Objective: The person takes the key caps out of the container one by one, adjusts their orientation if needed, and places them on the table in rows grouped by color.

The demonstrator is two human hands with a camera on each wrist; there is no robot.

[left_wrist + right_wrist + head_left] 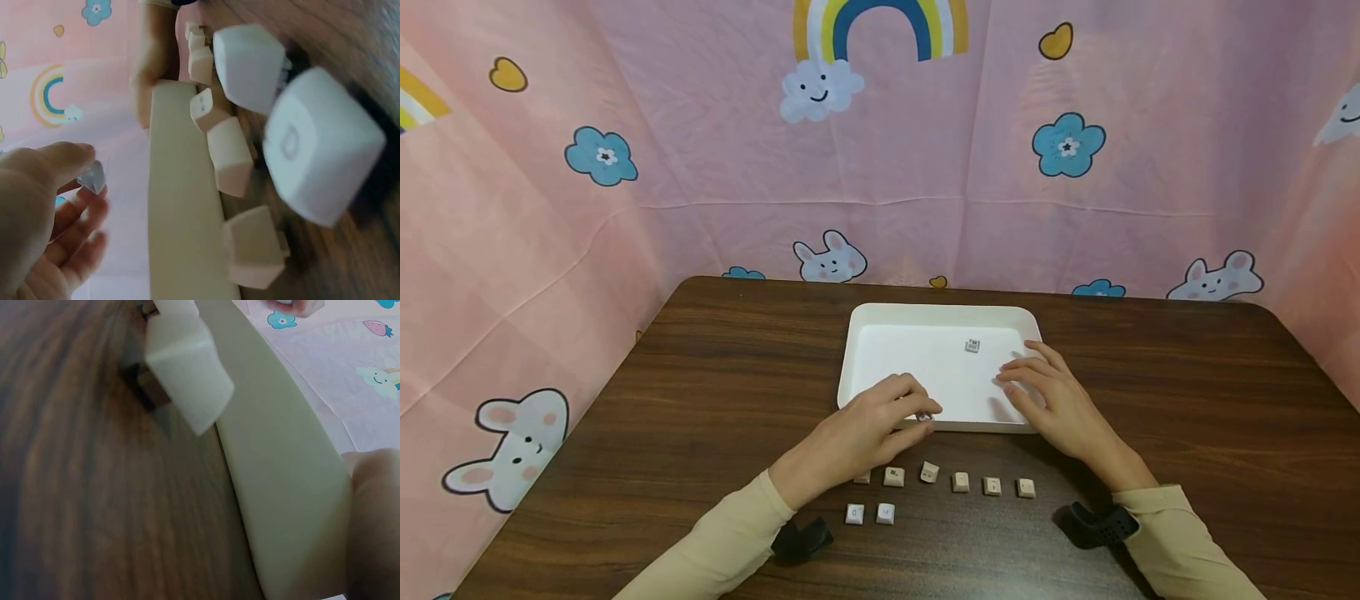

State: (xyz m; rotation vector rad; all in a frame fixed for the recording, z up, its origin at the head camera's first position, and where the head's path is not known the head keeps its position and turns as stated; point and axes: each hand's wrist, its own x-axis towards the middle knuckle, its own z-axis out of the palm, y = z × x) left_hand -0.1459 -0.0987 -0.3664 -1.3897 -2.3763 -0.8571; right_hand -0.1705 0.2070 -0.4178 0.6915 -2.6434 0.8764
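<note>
My left hand pinches a small clear-grey piece, like a keyboard switch, between thumb and fingers above the near rim of a white tray. Inside the tray, toward the back, lies a small grey switch-like piece. My right hand is over the tray's right end, its fingers loosely spread and holding nothing. In front of the tray, several beige keycaps form a row, one of them turned askew. Two white keycaps, one on the left and one beside it, lie nearer to me.
The dark wood table extends to both sides of the tray. A pink patterned curtain hangs behind it. Black wrist straps, one on the left and one on the right, sit low by the sleeves.
</note>
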